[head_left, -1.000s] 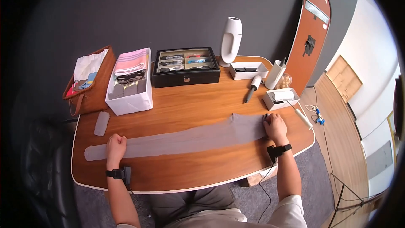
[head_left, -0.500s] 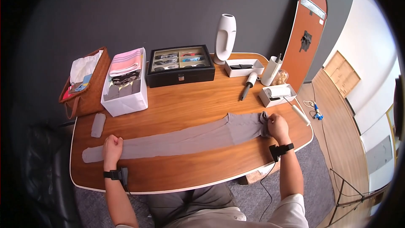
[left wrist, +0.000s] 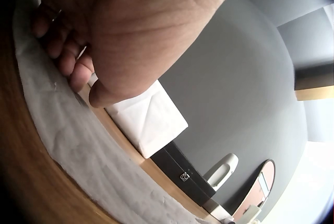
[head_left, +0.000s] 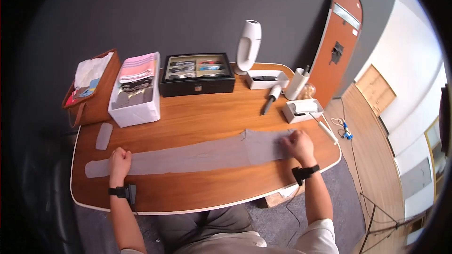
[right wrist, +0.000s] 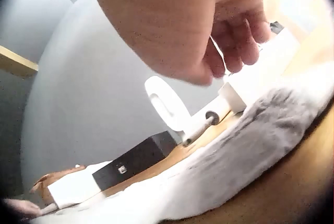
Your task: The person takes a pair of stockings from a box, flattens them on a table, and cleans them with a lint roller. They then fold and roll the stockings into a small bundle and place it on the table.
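Note:
A pair of sheer grey tights lies stretched flat across the table, its wider top part at the right. My left hand is over the narrow end, its fingers loosely bent, with fingertips right at the fabric in the left wrist view. Over the wide end is my right hand; in the right wrist view its fingers hang loosely curled above the cloth and nothing shows between them. A small grey folded piece of cloth rests on the table beyond the left hand.
Along the back of the wooden table stand a brown basket, a white box of folded cloths, a black glasses case and a white face-shaped vase. Lint rollers and small white trays are at the right.
The bunched top end of the tights now lies flatter, and my right hand has let go of it and shifted slightly inward. My left hand stays at the narrow end. The view has shifted slightly.

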{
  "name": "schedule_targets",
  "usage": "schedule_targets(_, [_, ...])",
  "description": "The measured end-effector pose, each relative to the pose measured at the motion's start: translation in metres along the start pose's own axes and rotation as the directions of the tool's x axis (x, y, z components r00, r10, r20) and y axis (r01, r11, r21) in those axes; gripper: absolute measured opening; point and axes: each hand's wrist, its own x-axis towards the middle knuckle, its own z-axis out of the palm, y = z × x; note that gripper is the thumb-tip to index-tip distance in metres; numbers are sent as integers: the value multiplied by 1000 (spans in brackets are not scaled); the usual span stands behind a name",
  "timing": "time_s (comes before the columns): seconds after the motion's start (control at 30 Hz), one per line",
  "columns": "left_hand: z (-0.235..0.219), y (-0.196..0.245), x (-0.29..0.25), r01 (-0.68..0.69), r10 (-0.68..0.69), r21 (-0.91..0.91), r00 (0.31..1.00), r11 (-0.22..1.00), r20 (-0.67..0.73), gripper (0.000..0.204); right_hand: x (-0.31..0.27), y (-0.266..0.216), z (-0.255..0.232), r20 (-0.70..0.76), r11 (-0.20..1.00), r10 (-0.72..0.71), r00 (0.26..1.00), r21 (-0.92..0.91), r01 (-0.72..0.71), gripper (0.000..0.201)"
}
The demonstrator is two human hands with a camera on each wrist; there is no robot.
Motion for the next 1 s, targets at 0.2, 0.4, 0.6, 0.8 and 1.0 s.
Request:
schedule_targets(0.2, [-2,-4,1,33,-34,27,999,999,35,31,3,35,31,-39,971,113,993,-206,-118,20])
schedule_targets(0.4, [-17,23,-5,30,-31,58,999,998,21,28,21,-1,4,-119,970,15,993,-240,-43,9])
schedule_targets(0.6, [-26,114,-18,-190,263,-368,951,910,160,12,34,-141,-7,216,782,-454,865,562,270,8])
schedule_targets(0.8, [-33,147,-40,-263,380,-364,876,893,298,11,18,-159,28,123,911,-365,923,250,327,18])
schedule_targets(1.0, [-21,164,-37,-400,459,-259,856,879,236,18,-16,-107,16,109,910,-389,915,199,363,42])
